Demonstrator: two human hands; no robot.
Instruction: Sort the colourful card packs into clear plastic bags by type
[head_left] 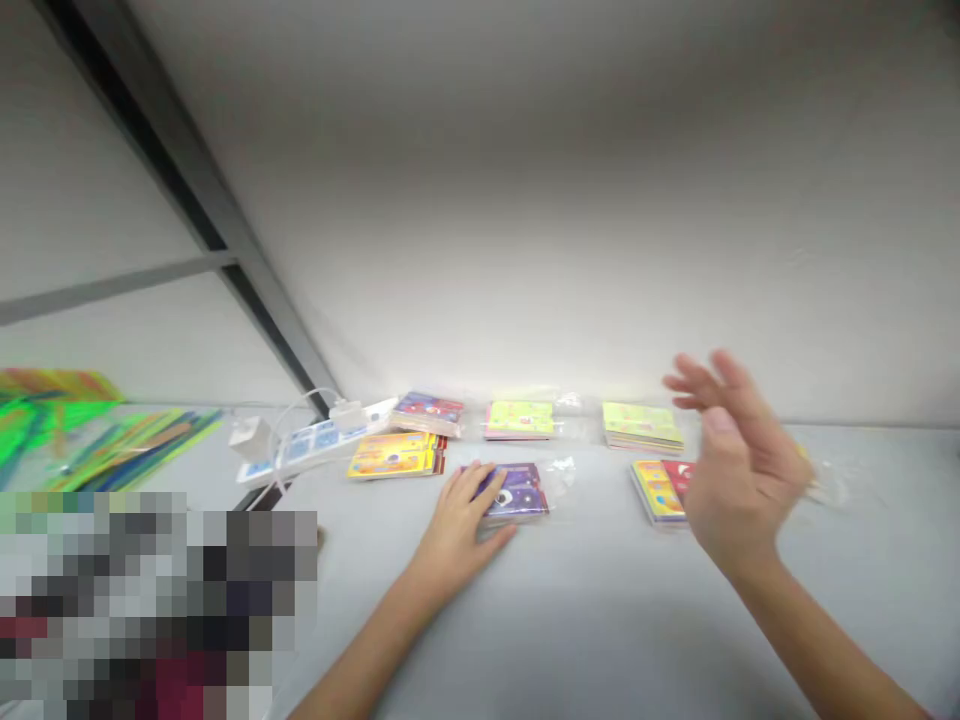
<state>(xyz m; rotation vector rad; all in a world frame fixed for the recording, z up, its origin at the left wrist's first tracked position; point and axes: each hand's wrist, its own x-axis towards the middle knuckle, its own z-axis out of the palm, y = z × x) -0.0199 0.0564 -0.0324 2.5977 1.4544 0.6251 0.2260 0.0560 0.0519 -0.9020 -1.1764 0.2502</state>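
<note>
My left hand (pixel 466 525) rests with spread fingers on the left part of a purple card pack (pixel 517 492) in a clear bag. Raised above the table on the right, my right hand (pixel 739 470) has its fingers apart and nothing between them, slightly blurred. Behind and left of it lies a yellow and red card pack (pixel 658 490), partly hidden by that hand. Along the back are a light green pack (pixel 641 425), a yellow-green pack (pixel 519 418) and a blue and red pack (pixel 429 412). A yellow card stack (pixel 394 455) sits left of my left hand.
A white power strip (pixel 311 442) with a plugged-in charger (pixel 251 438) and cable lies at the left. Green and multicoloured sheets (pixel 135 445) are farther left, above a pixelated area. A pale wall (pixel 562 250) bounds the grey table (pixel 585 620). Clear wrapping lies at the right.
</note>
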